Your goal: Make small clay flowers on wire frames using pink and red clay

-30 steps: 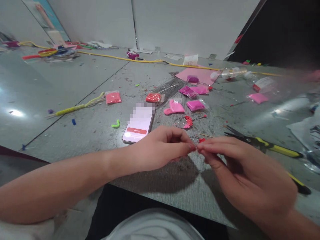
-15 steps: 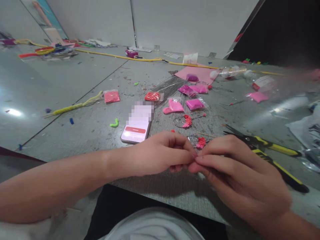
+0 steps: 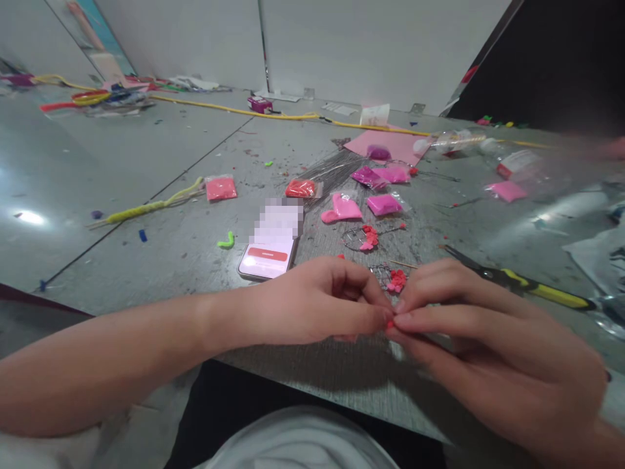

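Observation:
My left hand (image 3: pixel 322 299) is closed in a pinch at the middle, its fingertips meeting those of my right hand (image 3: pixel 498 345). A small red piece (image 3: pixel 389 324) shows between the pinched fingertips of both hands. Just beyond them lies a wire shape with red and pink flowers (image 3: pixel 396 281), partly hidden by my right fingers. A second wire shape with a red cluster (image 3: pixel 370 237) rests farther back. To the left of these is a phone (image 3: pixel 267 251) with a lit screen.
Pink clay packets (image 3: pixel 383 204) and a red packet (image 3: pixel 300 189) lie near grey wires (image 3: pixel 327 170). Yellow-handled pliers (image 3: pixel 551 291) are at the right, partly behind my right hand. A yellow cable (image 3: pixel 219 108) crosses the back; a green piece (image 3: pixel 226 240) sits left of the phone.
My right hand has shifted right and slightly down, covering more of the pliers. The red piece now shows between the fingertips. The whole view has shifted slightly.

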A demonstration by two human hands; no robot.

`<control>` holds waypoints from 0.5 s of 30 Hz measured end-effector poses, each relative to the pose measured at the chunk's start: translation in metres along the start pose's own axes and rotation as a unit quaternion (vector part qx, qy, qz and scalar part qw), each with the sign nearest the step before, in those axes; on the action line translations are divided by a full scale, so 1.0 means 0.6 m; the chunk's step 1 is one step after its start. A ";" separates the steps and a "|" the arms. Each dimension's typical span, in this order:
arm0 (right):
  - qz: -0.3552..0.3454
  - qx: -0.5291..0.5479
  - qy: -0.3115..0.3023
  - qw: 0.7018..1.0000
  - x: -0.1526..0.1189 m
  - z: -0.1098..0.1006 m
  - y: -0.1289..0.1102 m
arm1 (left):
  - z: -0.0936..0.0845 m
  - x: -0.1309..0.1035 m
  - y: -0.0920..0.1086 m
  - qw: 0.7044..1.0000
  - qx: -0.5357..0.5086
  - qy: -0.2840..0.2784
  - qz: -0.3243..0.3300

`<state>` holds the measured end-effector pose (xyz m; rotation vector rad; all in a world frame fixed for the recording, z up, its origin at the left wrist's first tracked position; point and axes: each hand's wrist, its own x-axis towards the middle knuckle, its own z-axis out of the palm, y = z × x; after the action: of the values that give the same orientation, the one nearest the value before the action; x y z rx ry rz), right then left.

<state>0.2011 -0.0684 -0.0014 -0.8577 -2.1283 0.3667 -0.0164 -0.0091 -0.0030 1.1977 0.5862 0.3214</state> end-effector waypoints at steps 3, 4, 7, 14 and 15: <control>0.073 0.040 0.024 0.996 -0.006 0.006 0.006 | 0.003 -0.004 0.001 0.998 0.052 0.021 0.039; 0.100 0.059 0.035 0.993 -0.007 0.009 0.008 | 0.004 -0.005 0.001 0.995 0.077 0.027 0.061; 0.181 0.148 0.037 0.971 -0.006 0.016 0.011 | 0.005 -0.010 0.001 0.969 0.191 0.052 0.146; 0.276 0.290 0.051 0.915 -0.001 0.021 0.015 | 0.009 -0.011 0.005 0.960 0.209 0.079 0.170; 0.273 0.276 0.065 0.919 -0.001 0.020 0.015 | 0.009 -0.009 0.006 0.970 0.174 0.078 0.151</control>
<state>0.1961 -0.0622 -0.0141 -1.0782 -1.5029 1.1042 -0.0175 -0.0149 0.0030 1.6159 0.6117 0.5935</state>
